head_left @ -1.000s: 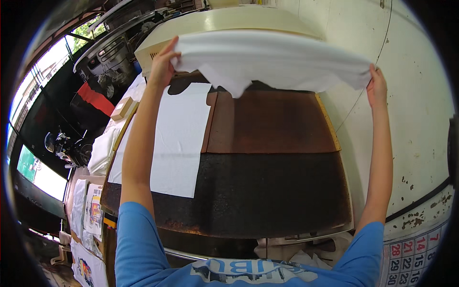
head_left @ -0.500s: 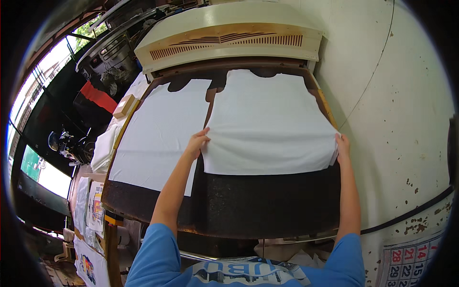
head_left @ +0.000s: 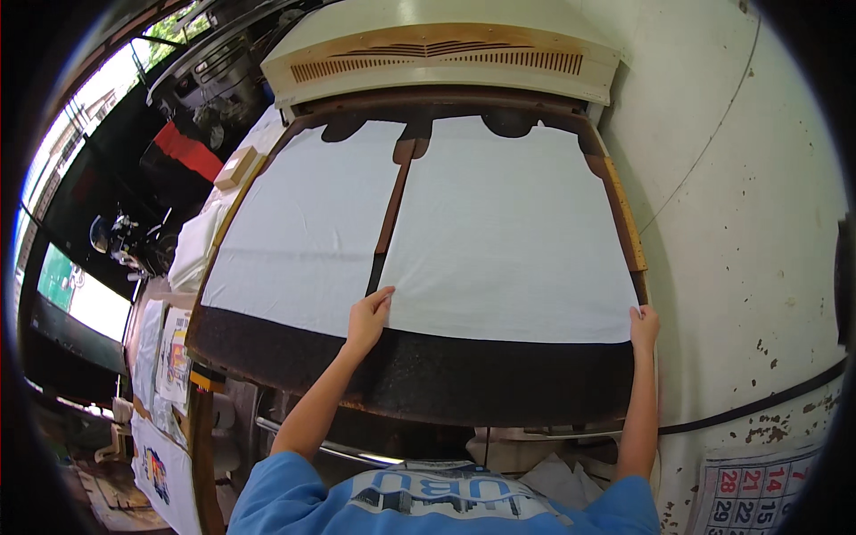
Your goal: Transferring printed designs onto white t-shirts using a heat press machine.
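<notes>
L hand [head_left: 368,319]: thumb + fingers pressed tog., pinching L edge of R cloth [head_left: 508,232] just by its near corner. R hand [head_left: 644,326]: same sort of pinch, on R edge at the near R corner. Cloth btwn them lies flat on the dark platen [head_left: 481,383], near edge almost straight, slight creases by L hand. Thin white woven or knit fabric, can't tell which; cut like a garment panel, w/ scooped neckline at far end + curved armholes.

L cloth [head_left: 312,232], same colour & similar cut, lies flat just beside, a few faint wrinkles. Narrow gap btwn the two shows a reddish-brown strip [head_left: 399,205], smooth. Platen: blackened, rough, rust-tinged at near edge. Yellowish edging [head_left: 624,214] along R side.

Far end: cream hood [head_left: 437,67], prob. metal, slotted vents, brownish scorch-like tint round them.

Writing: blue shirt [head_left: 437,504] on the person has big block letters over a skyline-type print. Calendar [head_left: 758,490], near R, has red + black numerals in a grid, turned sideways. Wall [head_left: 713,223] behind is off-white, paint flaking low down.

L side: small tan box [head_left: 235,167], plain; near L, printed sheet [head_left: 174,357] w/ lettering too small to read, then white fabric w/ multicolour print [head_left: 165,477].
</notes>
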Tool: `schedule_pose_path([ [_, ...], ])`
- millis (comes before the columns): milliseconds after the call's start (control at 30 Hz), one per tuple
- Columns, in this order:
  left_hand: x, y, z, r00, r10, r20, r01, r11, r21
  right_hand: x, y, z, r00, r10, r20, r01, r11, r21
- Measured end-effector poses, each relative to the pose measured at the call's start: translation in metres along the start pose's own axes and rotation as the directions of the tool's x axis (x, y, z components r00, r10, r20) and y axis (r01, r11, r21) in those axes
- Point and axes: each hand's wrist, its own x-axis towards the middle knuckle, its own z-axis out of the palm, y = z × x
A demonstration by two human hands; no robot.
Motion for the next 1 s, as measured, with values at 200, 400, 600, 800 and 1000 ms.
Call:
schedule_pose_path([
  [200, -0.017, 0.003, -0.003, 1.0, -0.011, 0.009, 0.011, 1.0, -0.001, -0.012, 0.012, -0.011, 0.997, -0.068, -0.024, 0.064, 0.991, -0.115],
  [400, -0.027, -0.01, -0.019, 0.998, 0.053, -0.04, -0.043, 0.975, 0.22, -0.025, 0.002, -0.01, 0.939, -0.293, -0.183, 0.189, 0.879, -0.438],
  [600, -0.037, -0.039, -0.112, 0.965, -0.052, -0.256, 0.145, 0.923, 0.357, -0.061, -0.076, 0.002, 0.992, -0.127, -0.025, 0.117, 0.96, -0.253],
  [800, -0.044, -0.127, -0.267, 0.803, -0.079, -0.59, 0.411, 0.792, 0.452, -0.158, -0.195, 0.08, 0.932, -0.328, 0.152, 0.31, 0.942, 0.13],
  [1000, -0.028, -0.214, -0.406, 0.769, -0.082, -0.635, 0.496, 0.703, 0.51, -0.272, -0.33, 0.151, 0.861, -0.421, 0.287, 0.383, 0.906, 0.18],
])
